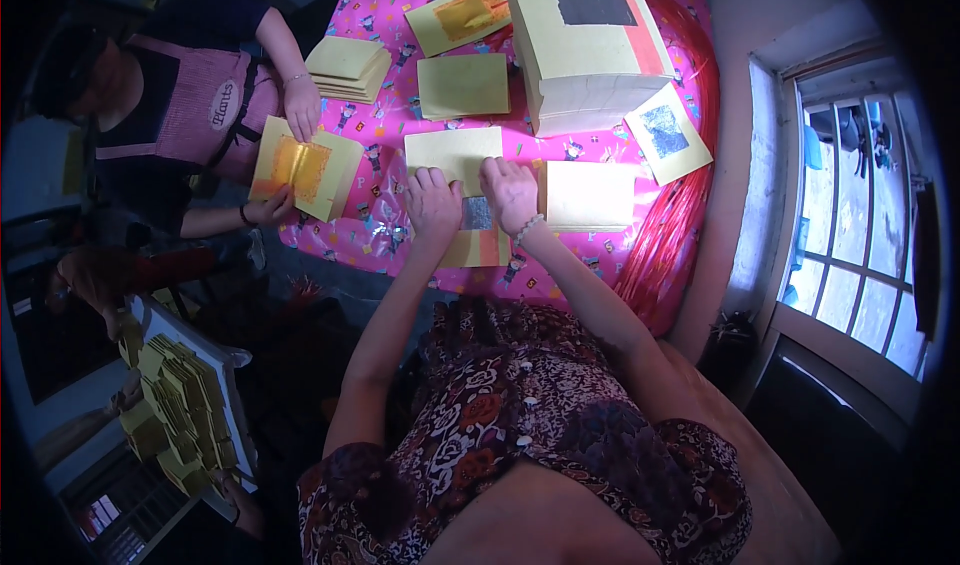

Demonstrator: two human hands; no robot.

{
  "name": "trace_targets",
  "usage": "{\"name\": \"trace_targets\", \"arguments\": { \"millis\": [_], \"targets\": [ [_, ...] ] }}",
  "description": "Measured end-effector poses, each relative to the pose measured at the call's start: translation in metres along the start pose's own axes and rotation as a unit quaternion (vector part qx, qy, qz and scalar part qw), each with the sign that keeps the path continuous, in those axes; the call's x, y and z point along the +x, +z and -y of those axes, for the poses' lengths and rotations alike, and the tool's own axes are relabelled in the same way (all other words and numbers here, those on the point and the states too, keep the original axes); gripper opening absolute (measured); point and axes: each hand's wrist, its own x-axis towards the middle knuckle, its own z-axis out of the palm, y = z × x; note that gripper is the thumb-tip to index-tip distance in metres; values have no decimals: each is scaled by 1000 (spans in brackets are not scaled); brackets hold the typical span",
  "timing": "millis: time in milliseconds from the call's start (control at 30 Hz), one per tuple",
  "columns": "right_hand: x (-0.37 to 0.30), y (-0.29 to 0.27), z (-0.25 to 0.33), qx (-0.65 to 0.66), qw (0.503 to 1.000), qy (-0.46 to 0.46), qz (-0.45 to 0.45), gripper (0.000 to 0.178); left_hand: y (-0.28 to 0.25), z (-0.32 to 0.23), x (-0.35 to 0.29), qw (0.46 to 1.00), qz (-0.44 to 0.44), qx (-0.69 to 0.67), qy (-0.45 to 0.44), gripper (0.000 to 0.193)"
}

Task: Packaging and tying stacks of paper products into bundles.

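A yellow paper sheet point(453, 145) lies at the near middle of the table, its far part pale and bare. My left hand point(434, 203) bends its fingers onto the sheet's left side. On the right side my right hand point(511, 193), with a beaded bracelet at the wrist, is closed with its fingertips at the paper's edge. Between and below my hands shows a silver square point(480, 214) on yellow paper, with an orange-red strip point(487, 248) near it. Fingertips partly hide where the paper is gripped. Just right of my right hand lies a low stack of yellow paper point(590, 196).
A tall paper block point(590, 75) stands at the far right, beside a silver-patched sheet point(668, 135). Red strands point(690, 205) line the table's right edge. At left, a co-worker's hands point(290, 165) hold gold-patched paper point(318, 180). Another table point(225, 365) bears yellow bundles.
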Motion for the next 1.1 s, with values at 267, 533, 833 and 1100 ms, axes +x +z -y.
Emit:
{"name": "trace_targets", "arguments": {
  "millis": [267, 533, 833, 1100],
  "targets": [
    [5, 2, -2, 41, 996, -77, 35, 17, -3, 9, 4, 999, -25, -40, -6, 40],
    [-7, 1, -7, 85, 990, -111, 30, 14, -1, 19, -4, 993, -69, -99, -10, 46],
    [-18, 6, -8, 87, 993, -78, 9, 15, 5, 41, -12, 963, -41, -265, -1, 47],
    [-18, 22, -16, 188, 982, -33, 2, 15, 19, 53, -7, 954, -67, -290, -28, 50]
  ]
}}
